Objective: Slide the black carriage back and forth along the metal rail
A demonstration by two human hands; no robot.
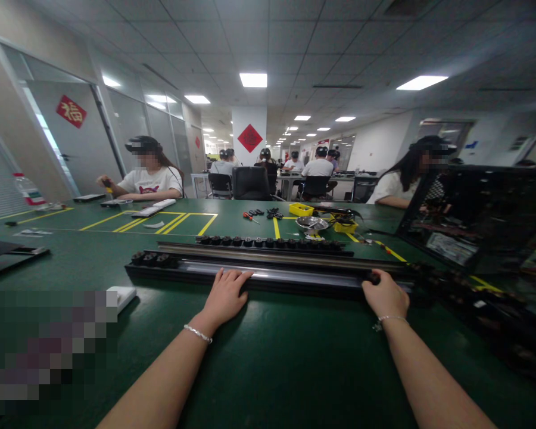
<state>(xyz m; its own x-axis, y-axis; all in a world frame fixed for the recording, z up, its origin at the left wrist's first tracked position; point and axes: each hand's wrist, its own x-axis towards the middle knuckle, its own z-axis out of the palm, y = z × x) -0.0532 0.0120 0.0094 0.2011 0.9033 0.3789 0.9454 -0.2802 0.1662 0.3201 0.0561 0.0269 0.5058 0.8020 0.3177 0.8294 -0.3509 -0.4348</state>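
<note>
A long black tray-like rail with a shiny metal channel lies across the table in front of me. My left hand rests on its near edge, fingers stretched over the channel and holding nothing. Toward the right end, my right hand pinches a small round black part at the channel, half hidden by the fingers. Several similar round black parts sit in the rail's left end. Just behind, another rail carries a row of round black parts.
Beyond the rails are a metal bowl, a yellow bin and orange-handled pliers. A large black open-framed case stands at right, near a heap of black parts. A co-worker sits across at left, another at right.
</note>
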